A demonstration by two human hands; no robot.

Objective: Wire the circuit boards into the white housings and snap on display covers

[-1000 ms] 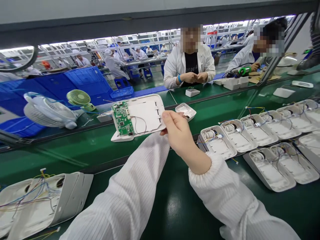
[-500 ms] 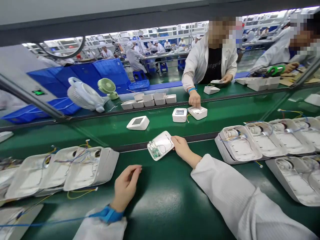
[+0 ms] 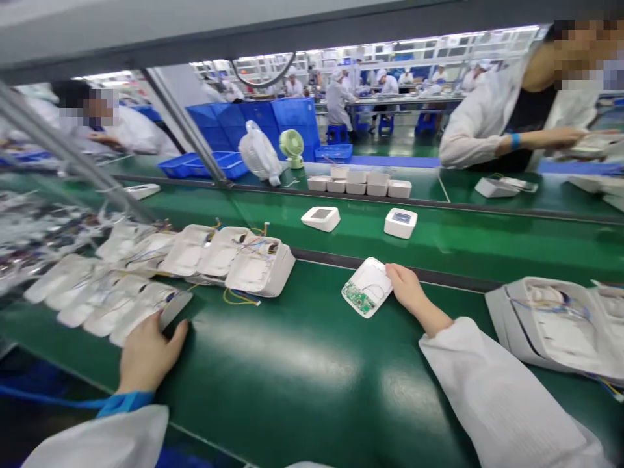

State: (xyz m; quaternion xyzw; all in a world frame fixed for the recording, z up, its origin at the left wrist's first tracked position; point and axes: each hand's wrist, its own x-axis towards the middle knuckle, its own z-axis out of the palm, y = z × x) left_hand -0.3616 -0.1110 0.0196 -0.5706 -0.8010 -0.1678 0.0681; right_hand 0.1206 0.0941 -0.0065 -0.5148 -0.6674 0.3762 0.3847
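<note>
At the left of the green counter (image 3: 292,364), a front row of white housings (image 3: 141,305) slants in toward the near edge. The left hand (image 3: 149,356), a blue band (image 3: 125,403) around its wrist, reaches over that near edge to the row's last housing; its thumb is spread away from the fingers, whose tips are hidden, so I cannot tell whether they grip. Behind, a second row of housings (image 3: 253,270) runs up to the far edge: smooth, round-cornered plastic shells, open on top, with thin coloured wires trailing over their rims. A broad, glossy stretch of surface, streaked with reflections, leaves room for moving between the left hand and the right. Near the middle of the counter's far edge is a flat white cover (image 3: 366,278) with rounded corners, a green circuit board (image 3: 358,298) along its lower-left side and a thin looped wire. The right hand (image 3: 408,291) pinches this cover by its right corner; whether its underside touches the counter is unclear. At the right, more wedge-shaped housings (image 3: 556,325) stand by the far edge.
</note>
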